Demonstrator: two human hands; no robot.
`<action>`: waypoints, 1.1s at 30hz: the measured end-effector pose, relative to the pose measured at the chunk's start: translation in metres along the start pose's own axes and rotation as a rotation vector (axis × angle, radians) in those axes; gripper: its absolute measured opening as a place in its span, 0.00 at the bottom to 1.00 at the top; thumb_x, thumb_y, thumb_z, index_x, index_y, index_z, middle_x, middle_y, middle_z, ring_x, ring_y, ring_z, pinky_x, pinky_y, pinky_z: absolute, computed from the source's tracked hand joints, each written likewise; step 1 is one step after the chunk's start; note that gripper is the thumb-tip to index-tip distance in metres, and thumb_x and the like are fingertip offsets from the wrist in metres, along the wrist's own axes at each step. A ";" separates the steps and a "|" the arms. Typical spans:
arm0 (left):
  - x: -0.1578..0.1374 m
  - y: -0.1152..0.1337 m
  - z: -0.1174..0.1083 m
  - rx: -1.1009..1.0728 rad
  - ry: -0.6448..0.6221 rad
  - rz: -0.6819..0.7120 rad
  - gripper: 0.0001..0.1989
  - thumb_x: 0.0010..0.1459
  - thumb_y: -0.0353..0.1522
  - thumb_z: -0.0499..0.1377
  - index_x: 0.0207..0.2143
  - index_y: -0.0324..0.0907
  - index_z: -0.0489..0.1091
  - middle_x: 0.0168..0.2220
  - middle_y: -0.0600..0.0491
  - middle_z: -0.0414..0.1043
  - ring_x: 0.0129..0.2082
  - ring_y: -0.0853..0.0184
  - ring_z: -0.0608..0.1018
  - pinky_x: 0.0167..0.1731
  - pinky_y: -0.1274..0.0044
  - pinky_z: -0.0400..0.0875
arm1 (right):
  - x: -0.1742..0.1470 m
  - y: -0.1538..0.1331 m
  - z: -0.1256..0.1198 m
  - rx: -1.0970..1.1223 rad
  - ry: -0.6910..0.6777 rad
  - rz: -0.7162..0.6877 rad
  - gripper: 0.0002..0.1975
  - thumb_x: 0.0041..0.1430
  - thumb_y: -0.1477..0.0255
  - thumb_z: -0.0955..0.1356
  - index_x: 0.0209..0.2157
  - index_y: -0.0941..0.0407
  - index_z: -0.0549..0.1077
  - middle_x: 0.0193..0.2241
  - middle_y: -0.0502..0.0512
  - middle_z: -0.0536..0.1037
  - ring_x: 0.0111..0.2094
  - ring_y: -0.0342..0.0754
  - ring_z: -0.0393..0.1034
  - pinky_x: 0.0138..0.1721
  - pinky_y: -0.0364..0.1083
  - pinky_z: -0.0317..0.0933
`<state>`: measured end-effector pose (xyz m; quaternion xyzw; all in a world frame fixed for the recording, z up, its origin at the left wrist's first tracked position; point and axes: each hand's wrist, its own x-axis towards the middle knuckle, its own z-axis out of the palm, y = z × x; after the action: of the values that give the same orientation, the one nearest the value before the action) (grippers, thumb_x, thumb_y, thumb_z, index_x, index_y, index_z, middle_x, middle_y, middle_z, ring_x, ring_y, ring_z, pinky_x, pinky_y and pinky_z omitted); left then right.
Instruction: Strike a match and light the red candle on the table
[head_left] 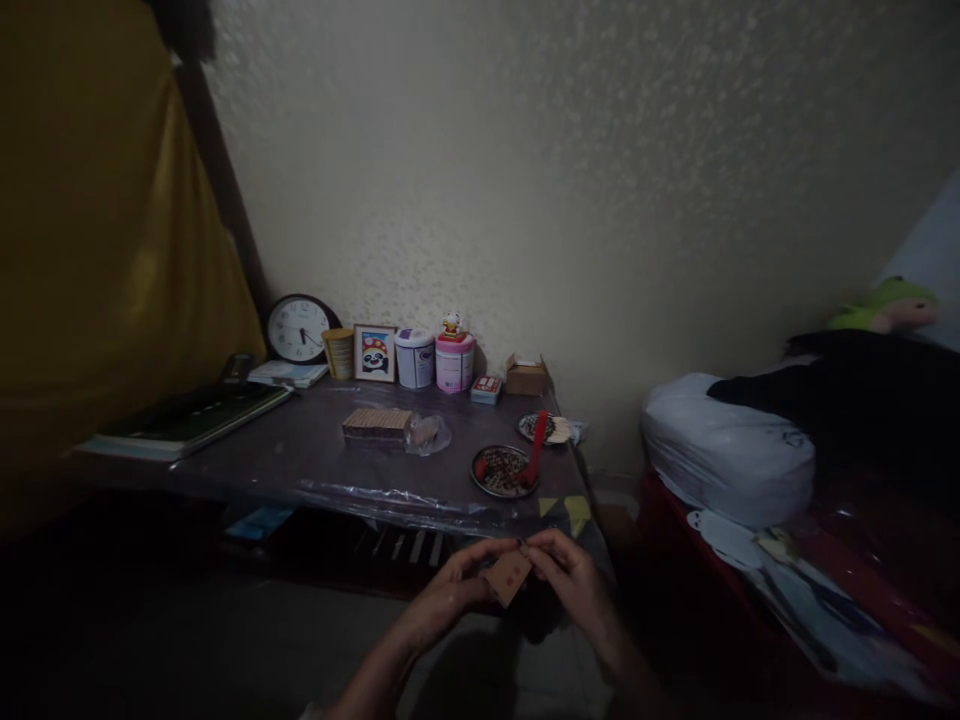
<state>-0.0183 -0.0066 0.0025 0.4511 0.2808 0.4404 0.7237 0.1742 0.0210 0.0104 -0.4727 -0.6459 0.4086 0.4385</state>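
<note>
A: Entry. Small brown card tag (509, 577) with red dots, held low in the frame, in front of the table edge (390, 497). Grip?

B: Left hand (457, 585) pinches its left edge, thumb on top; right hand (571, 575) pinches the upper right corner, fingers curled. Both hands meet over it, likely to keep it steady close to the body.

A: Surroundings, clockwise from the tag?

B: At 12 o'clock, a round tray of beads (504, 471) with a red tool (535, 448) propped in it, within easy reach. At 11, a flat brown block (377, 425) beside a clear bag (429, 434). Further at 11, a clock (298, 328), a framed picture (375, 353), and tins (435, 360) lined against the wall. At 2 o'clock, a white bundle (724, 448).

A: Lighting dim; finer detail not legible.
</note>
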 end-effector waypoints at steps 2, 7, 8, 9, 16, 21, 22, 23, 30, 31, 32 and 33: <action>0.000 0.000 -0.001 -0.002 0.019 -0.004 0.28 0.42 0.24 0.59 0.49 0.42 0.67 0.42 0.50 0.75 0.38 0.64 0.75 0.38 0.75 0.65 | -0.002 -0.005 -0.002 -0.044 -0.015 -0.057 0.10 0.53 0.62 0.67 0.28 0.53 0.74 0.29 0.50 0.75 0.34 0.47 0.70 0.37 0.43 0.63; -0.001 0.002 -0.004 0.052 0.029 -0.025 0.28 0.41 0.23 0.57 0.49 0.43 0.68 0.37 0.53 0.75 0.34 0.67 0.74 0.36 0.77 0.64 | -0.006 -0.011 -0.008 -0.304 -0.110 -0.278 0.11 0.60 0.66 0.62 0.33 0.52 0.75 0.33 0.52 0.74 0.37 0.47 0.69 0.40 0.44 0.61; -0.001 0.002 -0.005 0.063 0.027 -0.032 0.28 0.41 0.23 0.58 0.48 0.43 0.68 0.36 0.54 0.75 0.34 0.67 0.73 0.36 0.77 0.64 | -0.006 -0.010 -0.009 -0.342 -0.130 -0.306 0.11 0.61 0.68 0.62 0.34 0.52 0.75 0.33 0.52 0.74 0.37 0.46 0.69 0.40 0.44 0.62; -0.001 0.002 -0.005 0.077 0.023 -0.038 0.28 0.40 0.23 0.58 0.48 0.43 0.68 0.36 0.54 0.74 0.34 0.67 0.73 0.36 0.77 0.64 | -0.006 -0.009 -0.009 -0.362 -0.150 -0.319 0.11 0.61 0.69 0.61 0.35 0.52 0.75 0.33 0.52 0.74 0.37 0.46 0.70 0.40 0.43 0.62; -0.004 0.005 -0.006 0.186 -0.040 -0.019 0.26 0.41 0.23 0.56 0.46 0.42 0.70 0.39 0.53 0.73 0.39 0.65 0.71 0.39 0.76 0.62 | -0.009 -0.009 -0.011 -0.428 -0.227 -0.329 0.08 0.59 0.73 0.64 0.33 0.52 0.76 0.31 0.52 0.72 0.35 0.45 0.70 0.37 0.42 0.63; -0.004 0.005 -0.007 0.239 -0.064 -0.028 0.26 0.41 0.24 0.56 0.46 0.43 0.71 0.37 0.54 0.73 0.38 0.65 0.71 0.38 0.76 0.61 | -0.010 -0.011 -0.011 -0.446 -0.239 -0.325 0.07 0.57 0.74 0.64 0.30 0.52 0.75 0.30 0.51 0.73 0.33 0.45 0.70 0.35 0.42 0.62; -0.004 0.005 -0.007 0.251 -0.066 -0.027 0.25 0.41 0.25 0.56 0.46 0.43 0.71 0.37 0.54 0.72 0.38 0.65 0.71 0.38 0.76 0.61 | -0.010 -0.011 -0.011 -0.449 -0.241 -0.318 0.07 0.57 0.74 0.64 0.30 0.53 0.74 0.30 0.51 0.73 0.33 0.45 0.70 0.35 0.42 0.62; -0.004 0.006 -0.008 0.258 -0.067 -0.028 0.25 0.41 0.25 0.56 0.45 0.43 0.71 0.37 0.54 0.72 0.38 0.64 0.71 0.38 0.76 0.61 | -0.010 -0.011 -0.011 -0.450 -0.240 -0.311 0.07 0.56 0.75 0.64 0.29 0.53 0.74 0.30 0.51 0.73 0.33 0.45 0.70 0.35 0.42 0.62; -0.004 0.008 -0.006 0.270 -0.098 -0.023 0.26 0.39 0.23 0.55 0.44 0.42 0.72 0.37 0.54 0.73 0.38 0.65 0.71 0.39 0.76 0.61 | -0.010 -0.007 -0.011 -0.443 -0.260 -0.284 0.07 0.55 0.76 0.65 0.30 0.53 0.74 0.30 0.51 0.73 0.32 0.45 0.70 0.34 0.41 0.61; -0.004 0.008 -0.006 0.264 -0.103 -0.021 0.26 0.39 0.23 0.54 0.44 0.42 0.72 0.37 0.54 0.73 0.39 0.65 0.71 0.39 0.76 0.61 | -0.009 -0.007 -0.011 -0.442 -0.263 -0.287 0.07 0.55 0.76 0.65 0.30 0.53 0.74 0.31 0.51 0.73 0.33 0.45 0.70 0.34 0.41 0.61; -0.004 0.008 -0.005 0.253 -0.104 -0.022 0.25 0.39 0.23 0.55 0.44 0.42 0.72 0.38 0.54 0.73 0.39 0.65 0.71 0.39 0.76 0.61 | -0.009 -0.007 -0.011 -0.442 -0.266 -0.290 0.07 0.55 0.76 0.65 0.30 0.53 0.75 0.30 0.51 0.73 0.33 0.45 0.70 0.34 0.42 0.61; -0.004 0.009 -0.005 0.244 -0.102 -0.025 0.26 0.39 0.23 0.55 0.44 0.43 0.72 0.38 0.54 0.74 0.39 0.65 0.71 0.39 0.77 0.61 | -0.009 -0.007 -0.011 -0.442 -0.267 -0.292 0.07 0.56 0.76 0.65 0.30 0.53 0.75 0.30 0.51 0.73 0.33 0.45 0.70 0.35 0.42 0.62</action>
<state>-0.0274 -0.0064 0.0082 0.5540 0.3008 0.3706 0.6821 0.1842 0.0114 0.0188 -0.4011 -0.8324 0.2492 0.2901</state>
